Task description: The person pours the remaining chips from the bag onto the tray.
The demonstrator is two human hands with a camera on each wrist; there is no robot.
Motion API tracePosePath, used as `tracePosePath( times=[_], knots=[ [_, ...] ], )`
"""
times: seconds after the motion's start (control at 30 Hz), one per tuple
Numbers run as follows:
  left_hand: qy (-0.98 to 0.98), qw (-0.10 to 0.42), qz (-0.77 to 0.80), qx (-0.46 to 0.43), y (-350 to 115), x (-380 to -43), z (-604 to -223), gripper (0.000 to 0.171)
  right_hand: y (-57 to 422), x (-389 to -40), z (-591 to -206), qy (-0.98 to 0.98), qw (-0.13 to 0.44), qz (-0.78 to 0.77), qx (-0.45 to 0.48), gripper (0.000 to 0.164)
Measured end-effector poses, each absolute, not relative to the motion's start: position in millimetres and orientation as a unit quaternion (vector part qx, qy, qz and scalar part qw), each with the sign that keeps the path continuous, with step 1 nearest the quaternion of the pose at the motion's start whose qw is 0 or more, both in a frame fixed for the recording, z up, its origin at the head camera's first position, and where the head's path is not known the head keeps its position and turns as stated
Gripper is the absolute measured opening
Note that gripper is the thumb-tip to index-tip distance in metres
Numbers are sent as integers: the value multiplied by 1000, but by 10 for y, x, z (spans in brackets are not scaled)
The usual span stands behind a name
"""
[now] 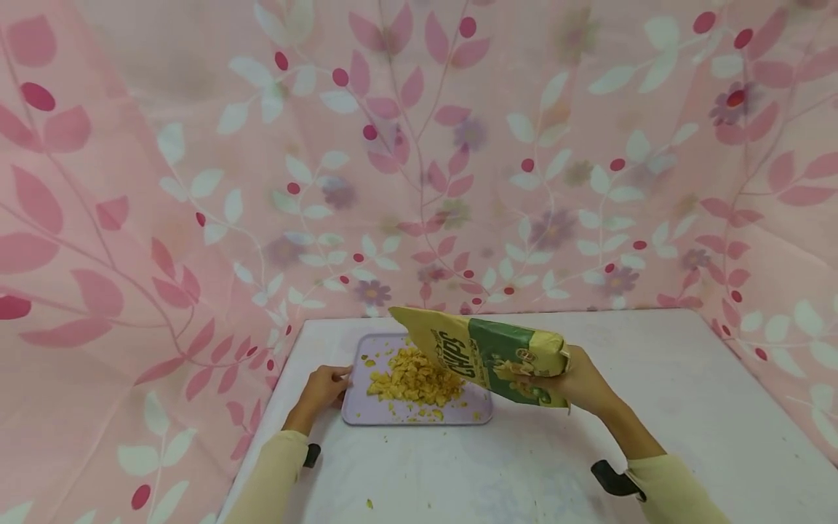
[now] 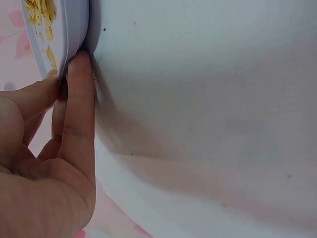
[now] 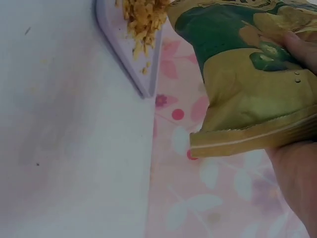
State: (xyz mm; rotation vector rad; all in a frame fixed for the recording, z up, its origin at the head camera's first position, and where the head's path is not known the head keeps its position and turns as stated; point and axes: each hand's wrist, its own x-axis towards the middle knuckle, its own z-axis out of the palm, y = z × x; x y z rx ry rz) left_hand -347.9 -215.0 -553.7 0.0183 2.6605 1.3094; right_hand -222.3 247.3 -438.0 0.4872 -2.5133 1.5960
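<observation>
A heap of yellow chips (image 1: 414, 380) lies on a lavender tray (image 1: 366, 417), with loose crumbs spread round it. My left hand (image 1: 325, 387) pinches the tray's left edge; in the left wrist view the thumb is on the rim and the fingers (image 2: 79, 99) are beneath it. My right hand (image 1: 583, 382) grips the bottom end of a yellow and green chips bag (image 1: 500, 356). The bag is tilted on its side over the tray's right part, its mouth towards the heap. In the right wrist view the bag's sealed end (image 3: 247, 141) is beside the palm.
The tray rests on a white-covered table (image 1: 655, 378). Small crumbs (image 1: 369, 503) dot the cloth near the front. A pink floral curtain (image 1: 419, 182) hangs behind the table and along both sides. Dark straps (image 1: 615, 479) show at the wrists.
</observation>
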Motion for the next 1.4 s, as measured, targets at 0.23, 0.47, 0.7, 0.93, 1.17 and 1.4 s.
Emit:
tracePosePath(
  times=[0.23,0.47,0.7,0.93,1.17,1.4],
  knots=[
    [891,92,445,6,-2159,-3493,-5551,43,2514,-2237,-4334,-776,106,587,205,51],
    [894,88,440,8,-2153,-3492,-5539,42,2567,-2351,-4631,-789,83,584,172,55],
    [896,91,434,2,-2142,-3488,-5536,43,2474,-2243,-4485,-789,81,591,150,55],
    [896,86,436,1,-2138,-3478,-5536,42,2473,-2206,-4469,-785,79,595,149,52],
    [895,83,438,0,-2137,-3467,-5538,42,2602,-2292,-4705,-821,151,542,96,64],
    [897,83,435,3,-2146,-3466,-5549,42,2721,-2299,-4838,-830,282,478,58,52]
  ],
)
